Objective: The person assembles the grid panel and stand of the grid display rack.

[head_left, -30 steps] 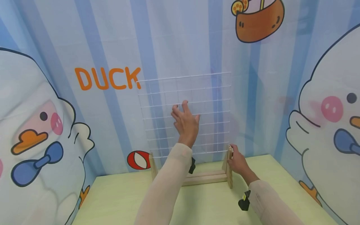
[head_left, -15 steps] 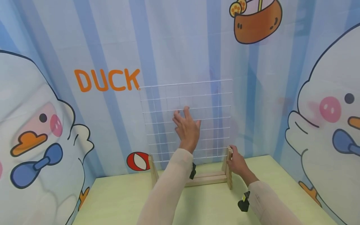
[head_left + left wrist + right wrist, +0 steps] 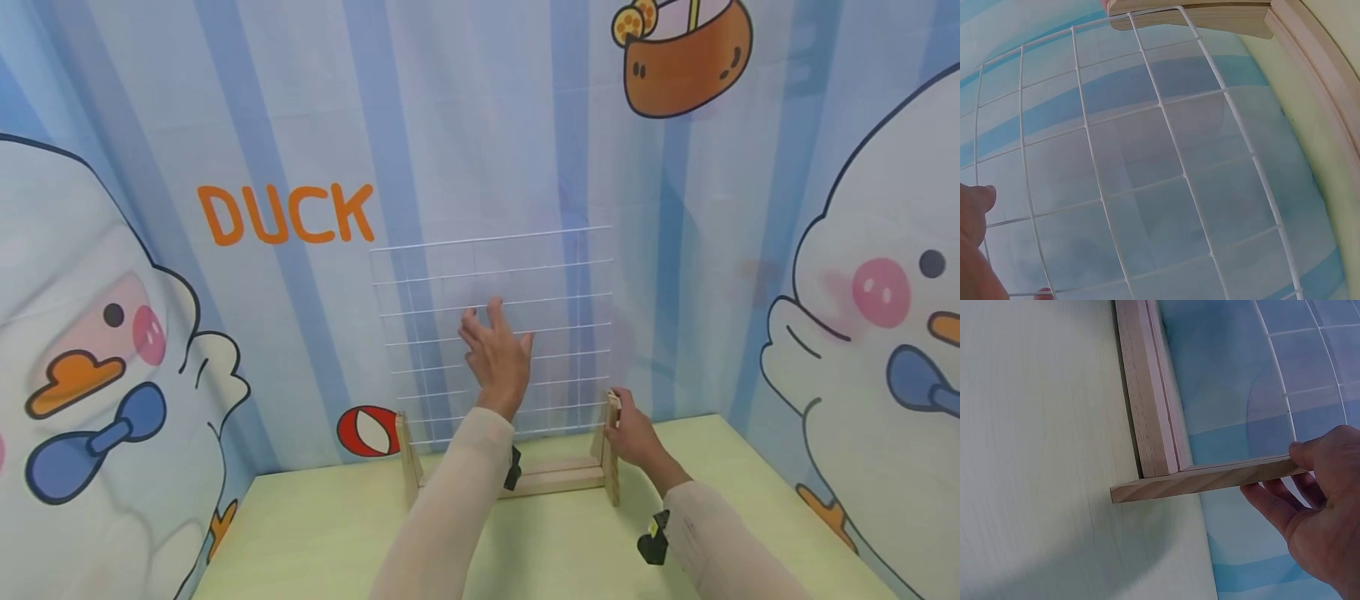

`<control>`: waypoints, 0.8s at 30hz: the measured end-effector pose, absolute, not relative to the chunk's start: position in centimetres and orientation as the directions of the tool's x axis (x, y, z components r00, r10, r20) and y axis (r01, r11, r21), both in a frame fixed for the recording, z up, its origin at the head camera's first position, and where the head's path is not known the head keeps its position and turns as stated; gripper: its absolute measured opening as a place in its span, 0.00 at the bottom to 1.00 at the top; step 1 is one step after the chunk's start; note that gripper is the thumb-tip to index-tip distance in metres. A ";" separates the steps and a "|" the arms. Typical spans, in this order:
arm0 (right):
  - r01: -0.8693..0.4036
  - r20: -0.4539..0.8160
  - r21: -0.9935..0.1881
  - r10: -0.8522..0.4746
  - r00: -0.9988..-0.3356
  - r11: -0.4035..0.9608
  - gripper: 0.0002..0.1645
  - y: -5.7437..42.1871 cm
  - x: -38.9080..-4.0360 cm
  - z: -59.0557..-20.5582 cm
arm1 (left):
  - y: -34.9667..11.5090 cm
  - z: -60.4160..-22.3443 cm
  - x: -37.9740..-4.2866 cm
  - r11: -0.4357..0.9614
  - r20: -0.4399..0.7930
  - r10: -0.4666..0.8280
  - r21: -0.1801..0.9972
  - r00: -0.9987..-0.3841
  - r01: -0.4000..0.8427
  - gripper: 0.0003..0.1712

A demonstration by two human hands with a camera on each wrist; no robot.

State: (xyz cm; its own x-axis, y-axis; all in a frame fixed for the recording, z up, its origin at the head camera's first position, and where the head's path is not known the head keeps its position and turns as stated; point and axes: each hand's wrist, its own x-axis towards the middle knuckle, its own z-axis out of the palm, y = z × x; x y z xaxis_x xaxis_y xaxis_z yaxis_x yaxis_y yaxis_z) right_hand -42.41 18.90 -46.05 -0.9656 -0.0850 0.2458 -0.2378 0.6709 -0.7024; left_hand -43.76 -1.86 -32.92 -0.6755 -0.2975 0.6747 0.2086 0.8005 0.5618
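A white wire grid panel (image 3: 491,238) stands upright between the two side posts of a wooden stand (image 3: 555,479). My left hand (image 3: 498,364) grips the panel near its middle, thumb spread to the right; in the left wrist view a fingertip (image 3: 1044,294) shows at a wire. With thumb and fingers my right hand (image 3: 633,429) holds the top of the stand's right post (image 3: 1204,480). The panel's lowest wire hangs above the stand's base rails (image 3: 1147,394), with a gap between them. Part of the left post is hidden by my left sleeve.
The stand rests on a pale yellow-green table (image 3: 315,533). Close behind it hangs a blue striped cloth backdrop (image 3: 480,125) with printed ducks and lettering. Black wrist cameras (image 3: 654,537) sit on both wrists.
My left hand and the wire grid panel have moved down between the posts, nearer the base rails. My right hand stays on the right post, and the stand has not moved.
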 end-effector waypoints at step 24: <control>-0.315 0.570 -0.661 0.182 -0.801 0.681 0.59 16.4 -43.6 -31.2 | -1.6 -33.7 -43.8 0.826 0.682 -0.294 0.534 -0.669 0.182 0.43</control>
State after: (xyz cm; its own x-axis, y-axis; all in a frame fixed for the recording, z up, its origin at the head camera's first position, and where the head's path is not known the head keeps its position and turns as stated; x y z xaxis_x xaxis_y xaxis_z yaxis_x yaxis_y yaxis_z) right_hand -43.62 16.36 -31.25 -0.8013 0.1820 0.5699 -0.3153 0.6811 -0.6608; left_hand -43.78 -1.64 -33.72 -0.6692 -0.2940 0.6824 0.1817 0.8258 0.5339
